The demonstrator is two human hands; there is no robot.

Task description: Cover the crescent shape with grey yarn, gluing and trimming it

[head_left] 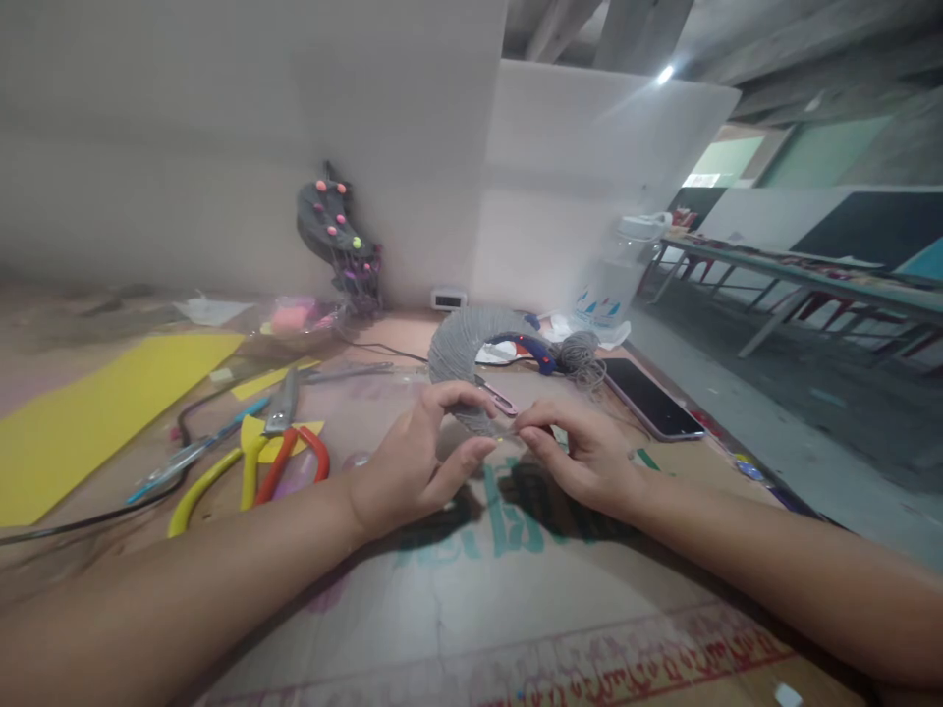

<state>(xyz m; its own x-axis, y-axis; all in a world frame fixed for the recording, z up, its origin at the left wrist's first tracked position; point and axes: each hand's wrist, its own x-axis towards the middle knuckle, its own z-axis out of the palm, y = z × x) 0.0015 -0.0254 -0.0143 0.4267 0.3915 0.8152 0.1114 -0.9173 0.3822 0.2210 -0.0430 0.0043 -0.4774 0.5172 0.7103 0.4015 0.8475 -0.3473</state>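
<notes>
A curved crescent form (pixel 466 344), wrapped in grey yarn, stands in front of me. Its right tip is an unwrapped dark blue piece (pixel 543 355). My left hand (pixel 419 447) curls around the lower end of the crescent, thumb and fingers on either side. Just right of it, my right hand (pixel 582 447) pinches a thin strand of grey yarn (pixel 510 430) close to that end. A small pink-rimmed tool (pixel 497 397) shows behind the fingertips. Beyond my right hand lies a loose ball of grey yarn (pixel 582 355).
Tin snips (pixel 284 407) with yellow and red handles lie at left, near a blue pen-like tool (pixel 198 452) and yellow sheet (pixel 95 412). A phone (pixel 654 398) and clear bottle (pixel 608 275) stand right. Behind are a small clock (pixel 449 299) and dark crescent ornament (pixel 328 221).
</notes>
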